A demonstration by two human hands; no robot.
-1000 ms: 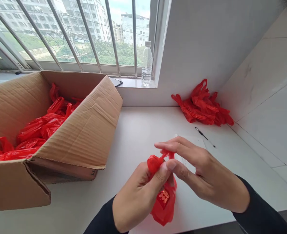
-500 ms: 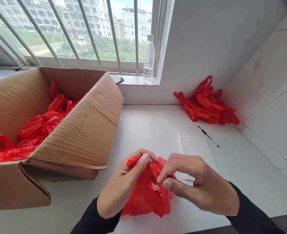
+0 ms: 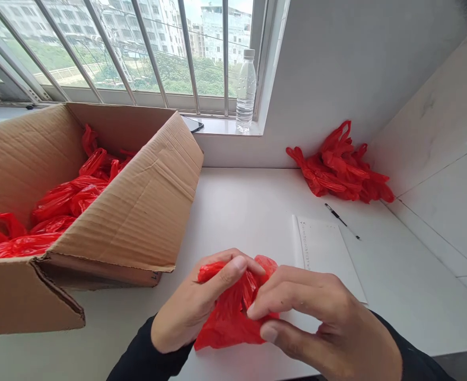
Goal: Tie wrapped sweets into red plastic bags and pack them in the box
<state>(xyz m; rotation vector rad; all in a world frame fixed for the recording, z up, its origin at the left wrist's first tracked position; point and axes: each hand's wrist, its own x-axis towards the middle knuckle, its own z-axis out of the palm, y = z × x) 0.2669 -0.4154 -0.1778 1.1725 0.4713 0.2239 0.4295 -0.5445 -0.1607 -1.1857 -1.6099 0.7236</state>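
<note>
A red plastic bag rests on the white table in front of me, its top gathered and creased. My left hand is closed around the gathered top, thumb over the folds. At the bag's right side, the curled fingers and thumb of my right hand pinch its plastic, and part of the bag shows between them. What the bag contains is hidden now.
A cardboard box at left holds several red bags. More red bags lie by the wall. A notebook and pen are at right. A water bottle and a dark flat device sit on the windowsill.
My right hand has moved down and nearer to me. The hole in the bag, which showed printed red contents, is now closed up or covered. My left hand keeps its hold, slightly further left.
</note>
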